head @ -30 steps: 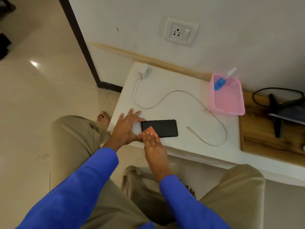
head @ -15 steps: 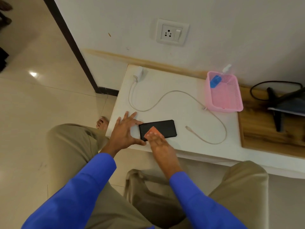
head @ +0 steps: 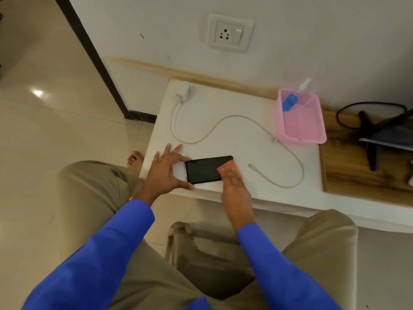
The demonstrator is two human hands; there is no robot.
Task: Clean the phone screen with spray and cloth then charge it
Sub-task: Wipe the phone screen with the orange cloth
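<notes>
The black phone lies flat near the white bench's front edge. The left hand braces its left end, fingers spread. The right hand presses an orange cloth flat on its right end.

A person seen from above, from their own head. Both arms wear long, close-fitting sleeves of bright blue, smooth fabric, the left sleeve and the right sleeve each ending at the wrist in a plain cuff with no buttons or markings visible. The left hand and the right hand are bare, with no rings, watch or gloves in view. The legs are covered by loose khaki-beige trousers, lightly creased over the knees. One bare foot, without shoe or sock, shows beyond the left knee.
</notes>
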